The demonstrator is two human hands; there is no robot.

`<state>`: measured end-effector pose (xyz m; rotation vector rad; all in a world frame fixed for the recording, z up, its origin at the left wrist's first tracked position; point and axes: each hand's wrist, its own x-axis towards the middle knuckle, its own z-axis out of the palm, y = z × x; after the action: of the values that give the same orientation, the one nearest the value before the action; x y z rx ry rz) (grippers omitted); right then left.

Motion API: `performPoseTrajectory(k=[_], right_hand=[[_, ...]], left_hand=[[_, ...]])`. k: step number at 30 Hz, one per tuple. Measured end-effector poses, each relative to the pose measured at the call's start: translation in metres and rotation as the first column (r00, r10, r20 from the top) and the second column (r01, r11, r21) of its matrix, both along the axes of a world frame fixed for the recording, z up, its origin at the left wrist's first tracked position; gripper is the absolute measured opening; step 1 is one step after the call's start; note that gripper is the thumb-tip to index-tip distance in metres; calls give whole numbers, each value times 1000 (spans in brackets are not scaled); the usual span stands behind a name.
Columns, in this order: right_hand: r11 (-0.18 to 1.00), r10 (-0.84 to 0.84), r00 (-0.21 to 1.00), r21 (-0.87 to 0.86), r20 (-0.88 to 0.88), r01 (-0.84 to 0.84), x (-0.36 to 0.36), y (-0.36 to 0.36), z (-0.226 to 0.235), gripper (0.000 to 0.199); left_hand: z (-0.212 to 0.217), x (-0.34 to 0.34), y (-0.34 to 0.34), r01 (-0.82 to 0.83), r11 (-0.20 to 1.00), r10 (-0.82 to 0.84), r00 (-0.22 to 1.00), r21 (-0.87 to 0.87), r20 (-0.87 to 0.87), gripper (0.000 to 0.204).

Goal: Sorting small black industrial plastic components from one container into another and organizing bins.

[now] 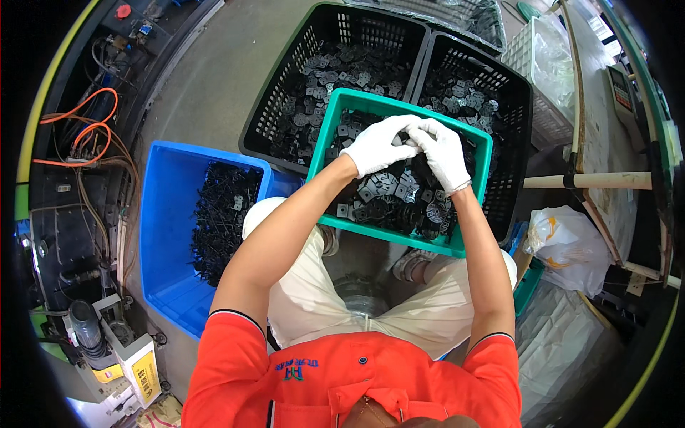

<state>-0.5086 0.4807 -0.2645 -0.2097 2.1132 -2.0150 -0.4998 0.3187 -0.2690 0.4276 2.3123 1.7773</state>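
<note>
Seated, knees apart, with a teal crate (477,191) resting across the lap; used below as the landmark. Directly above its middle: left hand (376,145) and right hand (444,153), both in white gloves, fingertips pressed together and pinched on something small and dark, too small to tell what. Likely one of the small metal plates (378,187) heaped inside the crate.

Judged risks: crate perched on the thighs only, so a shift of a knee could tip it and spill plates onto the floor; a loose pinch could drop the piece back into the heap and lose it among identical ones; stamped edges could snag or cut thin gloves.

Counted: two gloved hands; one teal crate; plates in it too many to count. Left of the crate, one blue bin (168,214) holding dark tangled parts. Beyond the crate, touching its far rim, two black baskets (342,28) side by side, both with more plates. Right of the crate, one white plastic bag (567,246).
</note>
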Motion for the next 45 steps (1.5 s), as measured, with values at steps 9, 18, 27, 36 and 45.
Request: performPoseTrajectory(k=[9, 18, 27, 36, 45], right_hand=[[999, 49, 998, -9, -33, -49, 9, -9, 18, 16], [877, 92, 941, 474, -327, 79, 5, -13, -10, 20], [553, 348, 881, 829, -320, 82, 17, -10, -19, 13], [998, 66, 963, 0, 261, -69, 9, 18, 5, 29], [890, 131, 888, -448, 440, 90, 13, 0, 15, 27]], left_hand=[[-8, -1, -9, 86, 987, -105, 985, -139, -140, 33], [33, -4, -46, -244, 970, 243, 968, -1, 55, 24], [69, 90, -195, -638, 758, 648, 714, -134, 264, 29], [-126, 260, -343, -345, 436, 658, 752, -831, 33, 47], [75, 100, -131, -543, 839, 515, 815, 42, 265, 31]])
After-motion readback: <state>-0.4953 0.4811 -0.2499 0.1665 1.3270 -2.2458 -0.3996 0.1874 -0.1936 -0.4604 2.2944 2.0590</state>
